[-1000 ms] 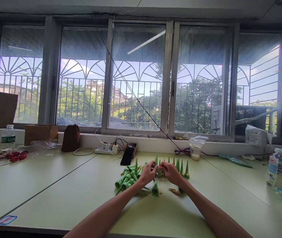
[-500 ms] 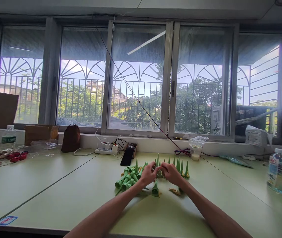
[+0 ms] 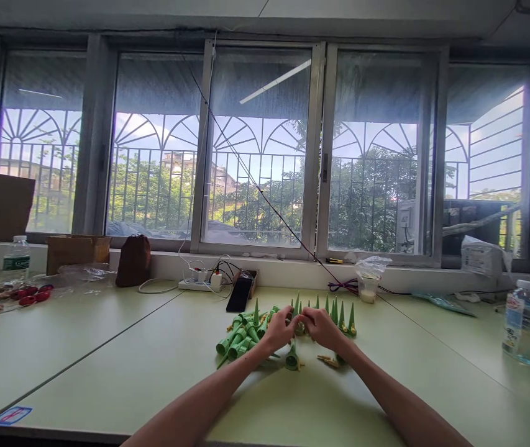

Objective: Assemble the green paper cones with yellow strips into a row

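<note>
My left hand [image 3: 281, 327] and my right hand [image 3: 321, 326] meet above the table, with fingertips pinched together. What lies between them is small and mostly hidden by the fingers. Green pointed plastic spikes [image 3: 296, 304] show just behind the fingers; whether one is held I cannot tell. To the left of my left hand lies a heap of green hollow spikes [image 3: 239, 338]. A row of upright green spikes [image 3: 342, 315], with small yellow pieces at the base, stands beyond my right hand. One spike [image 3: 292, 359] lies below my hands, open end toward me. Thin yellow pieces [image 3: 328, 360] lie near my right wrist.
A black phone [image 3: 240, 293] and a power strip [image 3: 199, 284] lie at the back by the window wall. A plastic cup [image 3: 368, 287] stands behind the spikes. One bottle [image 3: 519, 323] is at right, another bottle [image 3: 16, 261] at far left, near a cardboard box [image 3: 78, 251].
Both hands stay pinched together in nearly the same spot, with only slight finger movement. The things on the table lie as before.
</note>
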### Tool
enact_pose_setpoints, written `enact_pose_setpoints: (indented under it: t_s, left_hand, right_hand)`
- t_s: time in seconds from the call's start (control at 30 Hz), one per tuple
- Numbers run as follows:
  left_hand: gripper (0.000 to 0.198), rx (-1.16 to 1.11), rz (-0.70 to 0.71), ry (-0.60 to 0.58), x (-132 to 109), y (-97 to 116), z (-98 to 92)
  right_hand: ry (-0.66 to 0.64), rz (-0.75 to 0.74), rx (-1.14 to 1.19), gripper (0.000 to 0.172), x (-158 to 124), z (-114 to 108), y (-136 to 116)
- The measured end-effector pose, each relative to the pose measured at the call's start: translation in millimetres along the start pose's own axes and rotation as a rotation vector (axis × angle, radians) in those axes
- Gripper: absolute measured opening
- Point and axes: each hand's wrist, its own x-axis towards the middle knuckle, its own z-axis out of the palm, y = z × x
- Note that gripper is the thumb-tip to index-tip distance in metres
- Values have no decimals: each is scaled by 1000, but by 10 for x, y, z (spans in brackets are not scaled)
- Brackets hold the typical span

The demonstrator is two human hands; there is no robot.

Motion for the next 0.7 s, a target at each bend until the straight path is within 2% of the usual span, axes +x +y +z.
enact_pose_setpoints:
  t_s: [0.23, 0.57, 0.7]
  left_hand:
    - [24, 99, 23, 44, 20, -14, -3]
    - [34, -66, -83, -5, 43, -111, 44]
    - [33, -59, -100, 9, 50, -124, 57]
  right_hand:
    - [-11, 21, 33, 31, -6, -25, -62]
    - [-17, 22, 23, 29, 3, -10, -47]
    - [-14, 13, 15, 30, 3, -15, -59]
